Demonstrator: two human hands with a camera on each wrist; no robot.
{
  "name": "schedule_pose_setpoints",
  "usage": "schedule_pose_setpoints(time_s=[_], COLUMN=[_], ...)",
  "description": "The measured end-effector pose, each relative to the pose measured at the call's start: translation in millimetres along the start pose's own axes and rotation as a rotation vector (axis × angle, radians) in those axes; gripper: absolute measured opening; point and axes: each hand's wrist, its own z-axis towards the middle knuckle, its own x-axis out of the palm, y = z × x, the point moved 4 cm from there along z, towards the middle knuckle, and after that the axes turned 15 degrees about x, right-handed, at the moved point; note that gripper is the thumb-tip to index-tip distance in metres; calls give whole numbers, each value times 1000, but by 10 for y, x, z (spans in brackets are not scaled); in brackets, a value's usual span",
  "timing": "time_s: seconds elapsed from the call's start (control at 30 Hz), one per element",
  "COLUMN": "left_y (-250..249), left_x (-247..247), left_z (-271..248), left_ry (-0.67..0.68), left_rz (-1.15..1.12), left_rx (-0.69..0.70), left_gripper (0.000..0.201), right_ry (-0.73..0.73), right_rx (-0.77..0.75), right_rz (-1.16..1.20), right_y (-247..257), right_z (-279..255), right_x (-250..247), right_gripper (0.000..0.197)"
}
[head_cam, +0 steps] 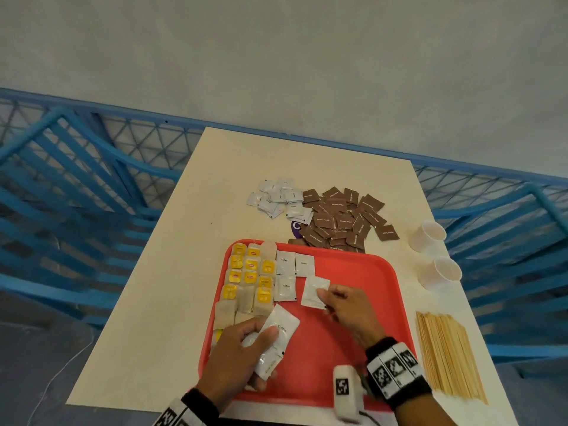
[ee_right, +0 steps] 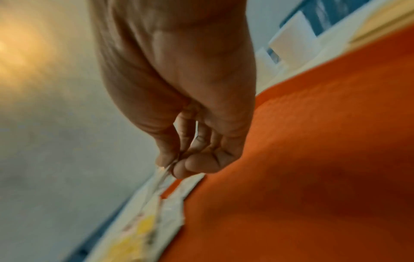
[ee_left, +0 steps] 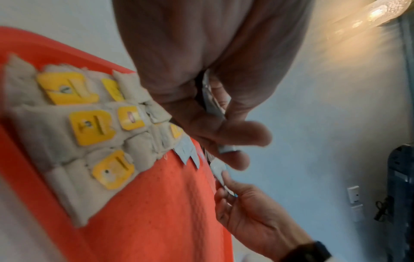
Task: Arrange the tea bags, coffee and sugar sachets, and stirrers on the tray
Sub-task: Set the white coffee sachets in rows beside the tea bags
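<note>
A red tray [head_cam: 353, 305] lies on the table's near half. Tea bags [head_cam: 250, 278] with yellow tags fill its left side in rows; three white coffee sachets [head_cam: 285, 262] lie beside them. My left hand [head_cam: 246, 355] grips a small stack of white coffee sachets [head_cam: 278, 333] over the tray's near left. My right hand [head_cam: 344, 305] pinches one white coffee sachet [head_cam: 313, 292] by its edge, just right of the laid sachets. The left wrist view shows the tea bags [ee_left: 85, 124] and both hands [ee_left: 212, 134]. The right wrist view shows the pinch [ee_right: 172, 164] above the tray [ee_right: 313, 159].
White sachets [head_cam: 276, 196] and brown sugar sachets [head_cam: 344, 219] lie heaped on the table [head_cam: 172, 272] beyond the tray. Two white paper cups [head_cam: 427, 235] stand at the right edge. Wooden stirrers [head_cam: 448, 355] lie in a bundle at the right. Blue metal frames surround the table.
</note>
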Motion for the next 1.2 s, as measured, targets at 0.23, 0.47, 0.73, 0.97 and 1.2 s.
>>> schedule_pose_setpoints(time_s=[0.23,0.47,0.73,0.97,1.2], left_y=[107,56,-25,-38,-188], left_x=[-333,-312,-269,-262,-225], left_z=[-68,-83,-66,-85,-87], left_ry=[-63,-46,-38,-27,-24], left_rz=[98,118,106,102,54], left_rx=[-22,-39,-42,-33,34], left_gripper=[36,35,35,37,32], right_ry=[-104,-306,-294,-305,-402], right_rx=[67,-10,-13,-14,-164], right_rz=[-232,-298,-329,-321,-290], right_y=[-80,-31,33,19,216], right_z=[591,509,453,469,89], right_x=[80,163,231,221,-53], right_gripper=[19,25,24,23,15])
